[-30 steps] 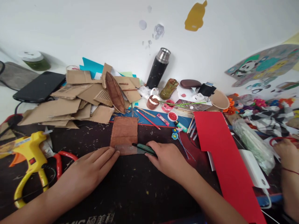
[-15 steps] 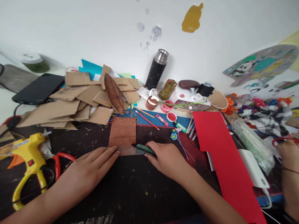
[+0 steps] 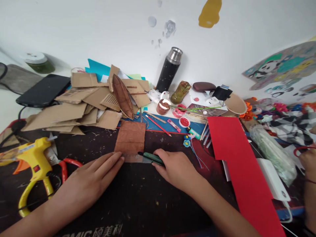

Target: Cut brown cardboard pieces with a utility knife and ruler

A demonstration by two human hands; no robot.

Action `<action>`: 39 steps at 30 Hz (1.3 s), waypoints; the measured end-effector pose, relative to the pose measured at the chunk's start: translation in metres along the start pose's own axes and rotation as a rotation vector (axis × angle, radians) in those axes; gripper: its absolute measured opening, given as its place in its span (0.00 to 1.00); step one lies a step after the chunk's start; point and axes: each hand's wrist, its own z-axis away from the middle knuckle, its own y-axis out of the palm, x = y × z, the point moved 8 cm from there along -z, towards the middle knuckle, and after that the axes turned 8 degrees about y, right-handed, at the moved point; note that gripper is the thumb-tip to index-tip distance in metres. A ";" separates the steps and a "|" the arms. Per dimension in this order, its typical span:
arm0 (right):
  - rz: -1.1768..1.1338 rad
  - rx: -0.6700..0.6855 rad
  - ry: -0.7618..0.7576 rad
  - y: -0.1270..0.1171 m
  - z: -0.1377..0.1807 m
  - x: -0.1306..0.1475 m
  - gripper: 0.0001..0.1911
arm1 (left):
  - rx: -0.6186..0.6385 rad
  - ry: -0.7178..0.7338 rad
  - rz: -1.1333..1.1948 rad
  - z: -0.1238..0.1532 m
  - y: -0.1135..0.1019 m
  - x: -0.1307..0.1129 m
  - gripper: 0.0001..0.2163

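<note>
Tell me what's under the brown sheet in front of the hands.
The brown sheet lies on the dark mat, its far edge over blue paper. Whatever sits beneath its middle is covered.

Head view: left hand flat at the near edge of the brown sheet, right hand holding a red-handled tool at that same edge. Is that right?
Not quite. The head view shows that the tool in the right hand has a green handle, not a red one. The rest holds: the left hand lies flat with its fingertips at the near edge of the brown sheet, and the tool sits at that same edge.
</note>
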 end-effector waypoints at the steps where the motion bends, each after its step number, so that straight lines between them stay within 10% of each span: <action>1: -0.002 -0.004 -0.001 0.000 0.000 0.000 0.09 | -0.005 -0.010 -0.003 0.000 0.000 -0.001 0.32; 39: -0.023 -0.058 -0.036 -0.005 -0.002 -0.008 0.08 | 0.029 0.015 -0.073 0.002 0.002 -0.008 0.27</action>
